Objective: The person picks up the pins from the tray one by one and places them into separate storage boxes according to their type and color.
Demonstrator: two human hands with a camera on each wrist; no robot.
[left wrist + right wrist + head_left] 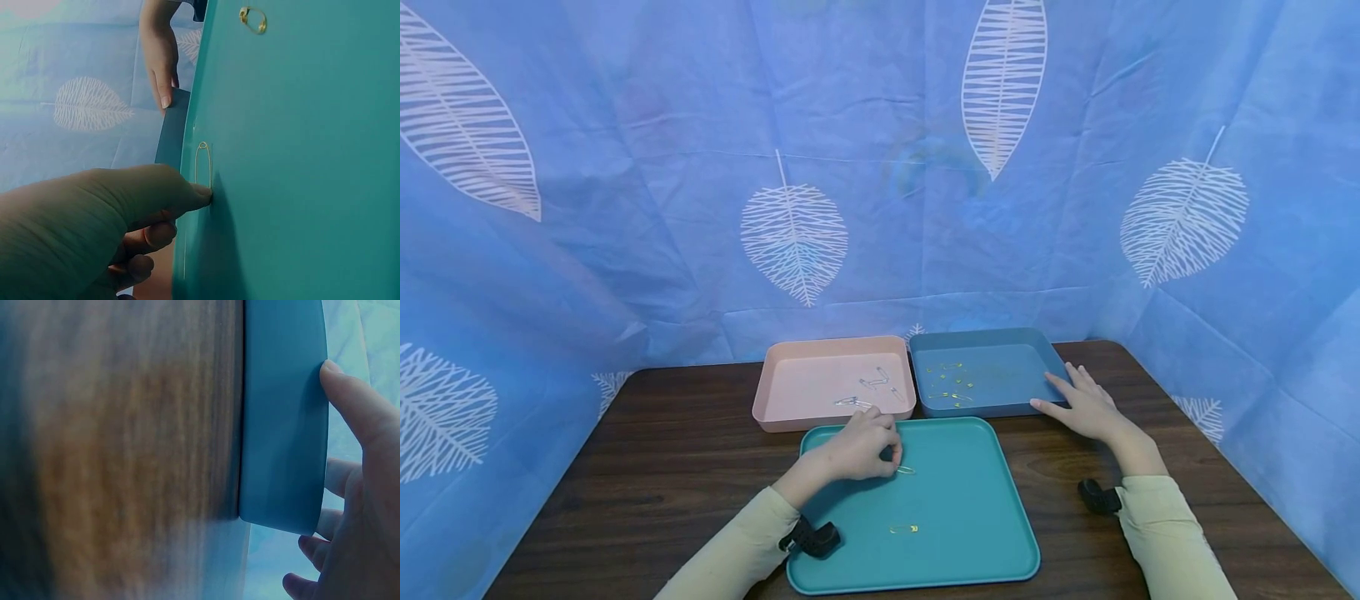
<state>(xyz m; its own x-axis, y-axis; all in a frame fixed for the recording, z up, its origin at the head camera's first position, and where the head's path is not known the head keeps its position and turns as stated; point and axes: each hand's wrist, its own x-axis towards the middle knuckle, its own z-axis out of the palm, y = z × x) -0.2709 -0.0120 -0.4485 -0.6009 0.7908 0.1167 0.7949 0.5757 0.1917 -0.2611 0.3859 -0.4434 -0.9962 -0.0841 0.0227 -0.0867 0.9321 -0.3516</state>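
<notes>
Over the teal tray, my left hand pinches one end of a gold safety pin between thumb and finger. The pin's other end sticks out past the fingertips, close to the tray's surface. A second gold safety pin lies nearer the front of the same tray. My right hand has its fingers spread at the right end of the blue tray. In the right wrist view, its thumb touches that tray's rim, and the other fingers are partly hidden behind the wall.
Behind the teal tray, a pink tray holds several silver safety pins. Several gold pins lie in the left part of the blue tray beside it. All three trays stand on a dark wooden table before a blue leaf-patterned cloth.
</notes>
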